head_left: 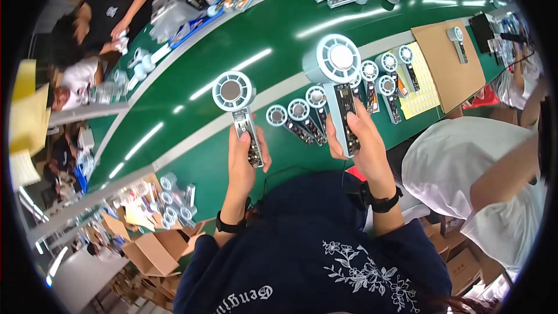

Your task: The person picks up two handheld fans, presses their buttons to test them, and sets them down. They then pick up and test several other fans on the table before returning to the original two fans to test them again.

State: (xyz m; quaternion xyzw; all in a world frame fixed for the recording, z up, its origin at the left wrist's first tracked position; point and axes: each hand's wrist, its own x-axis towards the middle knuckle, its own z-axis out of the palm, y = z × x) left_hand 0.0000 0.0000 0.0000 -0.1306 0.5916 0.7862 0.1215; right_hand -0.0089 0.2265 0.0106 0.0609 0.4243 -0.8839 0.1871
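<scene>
Upright in my left hand (pixel 246 150) is a pale blue handheld fan (pixel 234 94) with a round slotted head. Its open handle shows a circuit board, and my fingers wrap around the lower part. A second handheld fan (pixel 333 61), closer and larger in view, is gripped by my right hand (pixel 359 134). The board in its handle faces me, my thumb lying along the edge. Between and behind my hands, several similar fans (pixel 299 109) lie in a row on the green table (pixel 226 177), their handles open too.
At right, more fans (pixel 389 85) lie by a yellow sheet (pixel 422 78) and brown cardboard (pixel 444 70). Beyond a metal rail runs a green belt (pixel 273 40) carrying a few fans. A blue bin (pixel 200 23) stands far left; a cardboard box (pixel 157 253) sits lower left. A co-worker's white sleeve (pixel 459 157) is close on the right.
</scene>
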